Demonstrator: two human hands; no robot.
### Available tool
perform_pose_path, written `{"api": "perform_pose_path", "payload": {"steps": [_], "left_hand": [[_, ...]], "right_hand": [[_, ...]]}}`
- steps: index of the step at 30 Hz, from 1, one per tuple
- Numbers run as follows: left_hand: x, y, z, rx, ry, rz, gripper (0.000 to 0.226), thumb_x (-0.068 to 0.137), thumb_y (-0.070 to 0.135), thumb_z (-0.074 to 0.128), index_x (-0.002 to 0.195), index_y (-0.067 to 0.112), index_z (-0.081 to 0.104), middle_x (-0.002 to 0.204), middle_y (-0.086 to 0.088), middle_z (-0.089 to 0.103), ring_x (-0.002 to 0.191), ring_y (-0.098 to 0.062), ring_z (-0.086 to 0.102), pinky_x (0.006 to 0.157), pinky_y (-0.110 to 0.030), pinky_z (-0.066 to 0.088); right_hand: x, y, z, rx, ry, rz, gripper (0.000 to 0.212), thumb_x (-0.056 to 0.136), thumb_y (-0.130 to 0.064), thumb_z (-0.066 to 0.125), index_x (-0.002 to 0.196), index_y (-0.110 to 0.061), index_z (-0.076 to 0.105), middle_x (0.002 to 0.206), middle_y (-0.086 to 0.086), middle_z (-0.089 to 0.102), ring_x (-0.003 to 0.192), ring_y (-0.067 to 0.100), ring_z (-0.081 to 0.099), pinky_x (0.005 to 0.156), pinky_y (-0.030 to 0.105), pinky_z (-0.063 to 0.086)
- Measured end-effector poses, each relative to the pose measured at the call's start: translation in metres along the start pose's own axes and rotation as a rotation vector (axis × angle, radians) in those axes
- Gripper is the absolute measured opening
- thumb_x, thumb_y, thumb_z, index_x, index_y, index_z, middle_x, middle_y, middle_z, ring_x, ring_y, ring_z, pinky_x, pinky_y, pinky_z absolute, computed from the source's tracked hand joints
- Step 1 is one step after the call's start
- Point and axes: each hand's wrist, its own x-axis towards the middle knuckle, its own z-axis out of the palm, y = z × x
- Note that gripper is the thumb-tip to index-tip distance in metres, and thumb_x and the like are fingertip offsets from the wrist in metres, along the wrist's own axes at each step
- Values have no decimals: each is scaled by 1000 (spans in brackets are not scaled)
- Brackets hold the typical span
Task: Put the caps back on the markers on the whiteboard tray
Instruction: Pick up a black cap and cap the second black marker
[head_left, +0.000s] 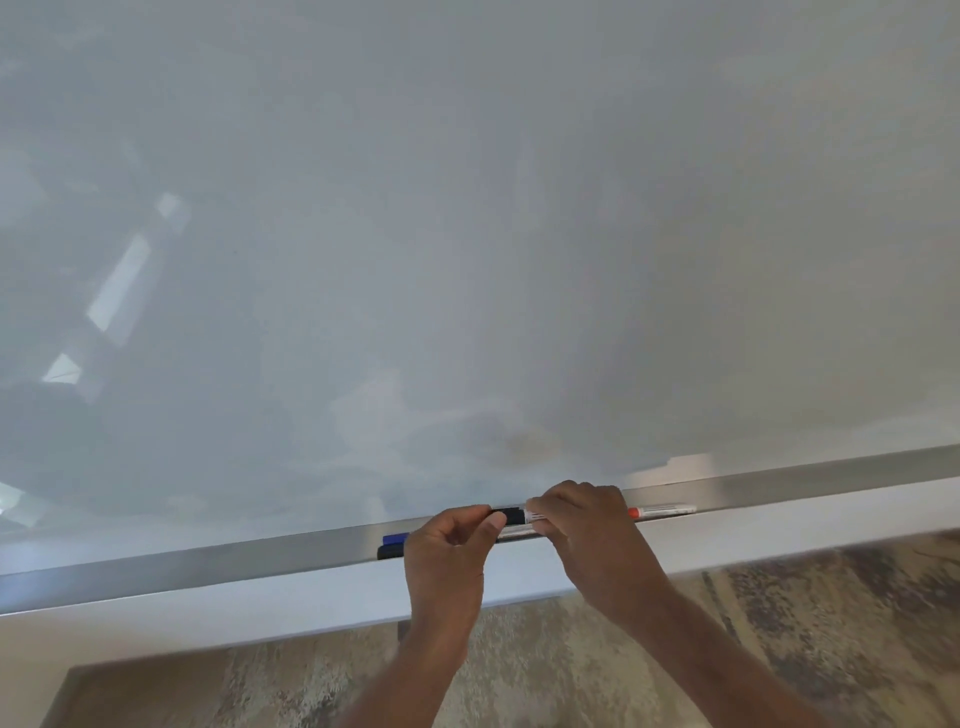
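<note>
This looks like an office or classroom. A large glossy whiteboard (467, 234) fills most of the view, with a metal tray (208, 558) along its lower edge holding dry-erase markers, among them a red-tipped marker (662, 511) to the right. Near the bottom lies mottled brown-and-grey carpet (597, 670), and the board reflects window-like patches of light at left.

Above the grip the whiteboard (467, 234) is glossy and mirror-smooth, its tray (182, 564) beside the grip looks brushed matt metal, the pinched black cap (511, 515) smooth plastic, the floor (571, 670) below mottled and rough-looking.
</note>
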Motion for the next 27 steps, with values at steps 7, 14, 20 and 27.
{"api": "perform_pose_path", "payload": {"steps": [7,14,20,27], "left_hand": [[14,-30,67,330,-162,62,13,91,21,79,100,28,86,83,17,83,79,2,74,76,-20,53],[12,-76,122,821,-256,113,46,103,32,63,149,25,59,152,4,61,144,-20,51,120,-44,43],[14,-99,130,1109,-365,134,59,105,41,56,159,26,40,154,0,56,144,-23,49,118,-45,43],[19,-112,131,1218,-387,199,65,105,42,55,163,24,32,149,-3,61,137,-24,55,115,-45,48]], "right_hand": [[-17,74,21,-59,-81,142,24,86,1,69,94,-22,68,88,-6,66,77,18,62,72,32,44],[-24,141,46,-126,-115,176,34,76,9,72,93,-20,71,91,-3,61,82,19,59,71,28,34],[-21,169,65,-242,-166,146,43,65,9,69,85,-29,69,88,-9,59,83,18,59,89,38,35],[-21,175,80,-249,-229,133,36,72,-2,72,92,-31,72,91,-11,62,92,19,58,86,40,31]]}}
